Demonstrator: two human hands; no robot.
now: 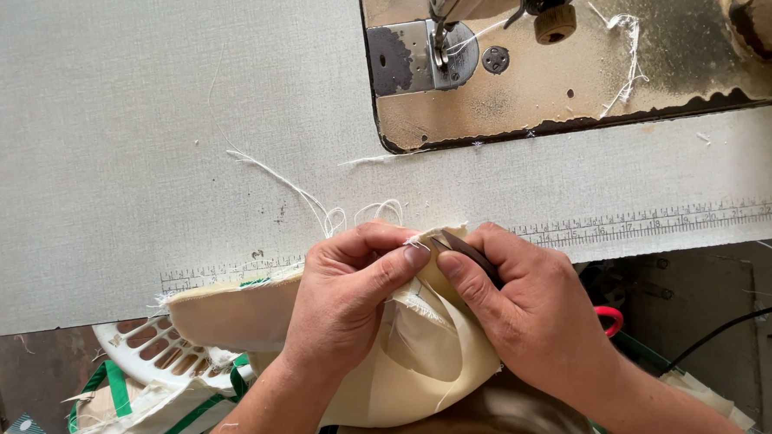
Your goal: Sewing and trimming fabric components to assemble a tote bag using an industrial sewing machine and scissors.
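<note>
our left hand (348,293) pinches the cream cloth (424,349) at the bench (103,144) edge; our right hand (529,310) grips a dark snipper (467,251) against it. the blade sits close to the left fingers (415,255), so we judge a slip could nick cloth or skin.

One head camera looks steeply down, close over the sewing table (147,128) edge, facing the machine (514,66)
</note>
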